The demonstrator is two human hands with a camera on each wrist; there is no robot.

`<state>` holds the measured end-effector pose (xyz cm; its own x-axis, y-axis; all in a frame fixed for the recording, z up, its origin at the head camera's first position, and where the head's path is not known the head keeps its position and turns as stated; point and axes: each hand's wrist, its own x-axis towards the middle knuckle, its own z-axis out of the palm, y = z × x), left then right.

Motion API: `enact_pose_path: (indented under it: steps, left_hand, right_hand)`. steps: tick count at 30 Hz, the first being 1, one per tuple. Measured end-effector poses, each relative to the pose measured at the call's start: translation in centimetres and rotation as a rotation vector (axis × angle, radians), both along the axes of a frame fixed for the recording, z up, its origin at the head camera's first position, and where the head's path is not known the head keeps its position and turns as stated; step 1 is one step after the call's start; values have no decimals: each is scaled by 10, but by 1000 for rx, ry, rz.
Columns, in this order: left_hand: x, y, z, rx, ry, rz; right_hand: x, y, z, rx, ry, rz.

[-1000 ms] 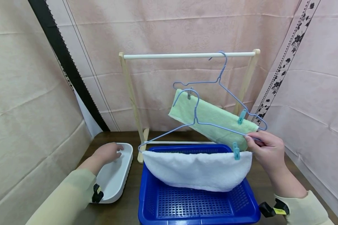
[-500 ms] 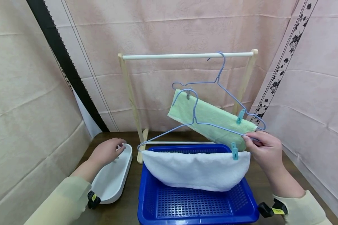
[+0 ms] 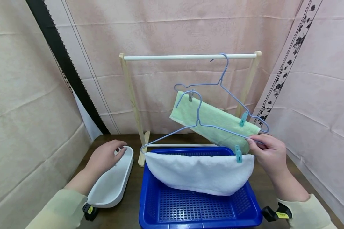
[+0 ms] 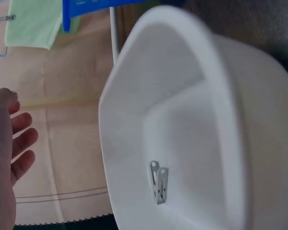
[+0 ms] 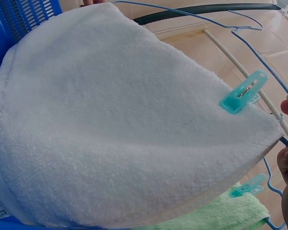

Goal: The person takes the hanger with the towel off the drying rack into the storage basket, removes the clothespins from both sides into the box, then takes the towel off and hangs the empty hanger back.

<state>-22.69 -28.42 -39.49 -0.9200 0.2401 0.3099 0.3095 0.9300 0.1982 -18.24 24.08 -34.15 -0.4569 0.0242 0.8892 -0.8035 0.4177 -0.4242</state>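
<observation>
My right hand (image 3: 268, 152) pinches the right end of a blue wire hanger (image 3: 198, 122) between thumb and fingers. A white towel (image 3: 200, 175) hangs along the hanger's lower bar, fastened near its right end by a teal clothespin (image 3: 238, 154), also clear in the right wrist view (image 5: 244, 92). At the left, my left hand (image 3: 106, 156) is over the far part of a white tray (image 3: 111, 187), its fingers loosely bent with nothing in them. A metal clothespin (image 4: 158, 182) lies in that tray in the left wrist view.
A drying rack with a white rail (image 3: 172, 58) stands behind. From it a second blue hanger (image 3: 222, 79) bears a green towel (image 3: 209, 117), held by a metal clothespin (image 3: 190, 95) and a teal one (image 3: 243, 118). Below the white towel sits a blue basket (image 3: 200, 225).
My left hand has risen from inside the tray and drawn slightly back to the left. The right hand keeps its pinch on the hanger, and the towels hang as before.
</observation>
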Motion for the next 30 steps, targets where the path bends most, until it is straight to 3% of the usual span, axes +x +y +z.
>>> enact_pose_path:
  steps: [8, 18, 30]
  left_hand:
    - [17, 15, 7, 3, 113, -39]
    - [33, 34, 18, 7, 347, -202]
    - [39, 53, 26, 20, 444, -340]
  right_hand:
    - [-3, -2, -1, 2, -4, -8]
    - [-7, -1, -3, 0, -18, 2]
    - [-4, -1, -1, -5, -27, -6]
